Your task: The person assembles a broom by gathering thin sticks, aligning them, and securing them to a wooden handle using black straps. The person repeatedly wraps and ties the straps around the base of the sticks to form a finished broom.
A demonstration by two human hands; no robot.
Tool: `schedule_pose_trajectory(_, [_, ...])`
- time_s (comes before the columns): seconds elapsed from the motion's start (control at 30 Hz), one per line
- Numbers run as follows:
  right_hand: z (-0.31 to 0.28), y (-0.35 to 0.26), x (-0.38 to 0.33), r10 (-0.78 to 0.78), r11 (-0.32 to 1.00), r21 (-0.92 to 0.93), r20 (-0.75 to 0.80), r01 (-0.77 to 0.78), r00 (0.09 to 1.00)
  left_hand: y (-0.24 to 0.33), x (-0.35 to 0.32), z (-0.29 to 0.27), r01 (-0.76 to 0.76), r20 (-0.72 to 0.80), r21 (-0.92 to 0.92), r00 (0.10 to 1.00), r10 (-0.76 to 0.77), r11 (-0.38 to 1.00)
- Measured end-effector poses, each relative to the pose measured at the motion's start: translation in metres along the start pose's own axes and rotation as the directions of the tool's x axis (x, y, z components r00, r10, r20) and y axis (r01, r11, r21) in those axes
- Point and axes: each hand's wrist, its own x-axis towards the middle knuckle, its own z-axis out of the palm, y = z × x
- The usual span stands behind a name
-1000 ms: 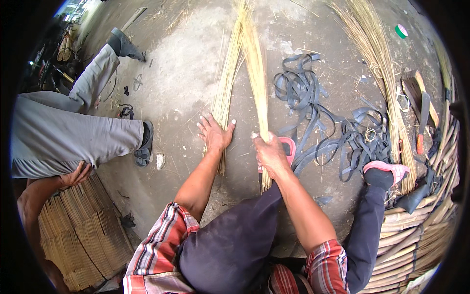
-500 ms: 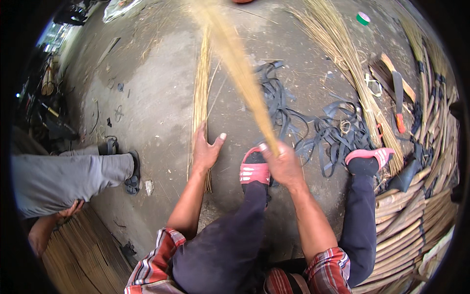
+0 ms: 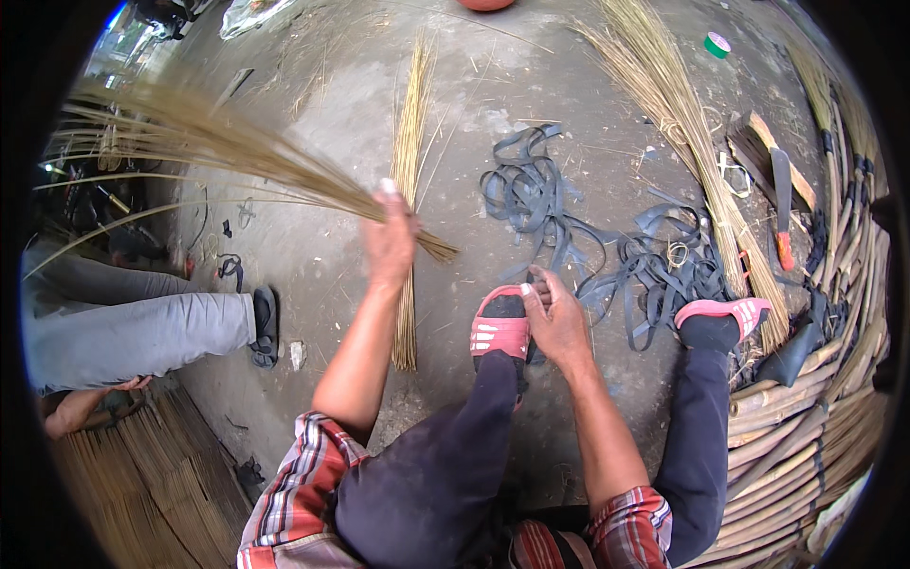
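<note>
My left hand (image 3: 389, 242) is closed round the butt end of a bundle of thin broom stalks (image 3: 318, 177). The stalks fan out to the left, blurred by motion. Beneath that hand, a second bundle of pale stalks (image 3: 405, 303) lies lengthwise on the ground. My right hand (image 3: 559, 322) is empty as far as I can see, thumb and fingers loosely curled and apart, beside the pink sandal (image 3: 500, 332) on my left foot. Grey rubber strips (image 3: 540, 204) lie tangled just beyond it.
A large stalk bundle (image 3: 697, 142) lies at the right, near a knife with a red handle (image 3: 783, 213) and a wood block. Bamboo poles (image 3: 773, 474) are stacked at the right edge. Another person's grey-trousered leg (image 3: 161, 327) reaches in at left. A green tape roll (image 3: 717, 45) lies far right.
The stalk bundle has passed from my right hand to my left and swung leftward. My right hand has let go and stays near the sandal.
</note>
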Motion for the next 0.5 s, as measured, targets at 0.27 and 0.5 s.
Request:
schedule_pose_trajectory(0.27, [-0.001,0.027,-0.006,0.028,0.996,-0.082,0.047,-0.024,0.999,-0.075,0.031,-0.030,0.277,-0.131,0.324,0.960,-0.247,0.905])
schedule_pose_trajectory(0.5, [-0.005,0.031,-0.022,0.155,0.982,-0.119,0.065,-0.147,0.986,-0.139,0.015,-0.037,0.271,-0.195,0.765,0.962,-0.191,0.584])
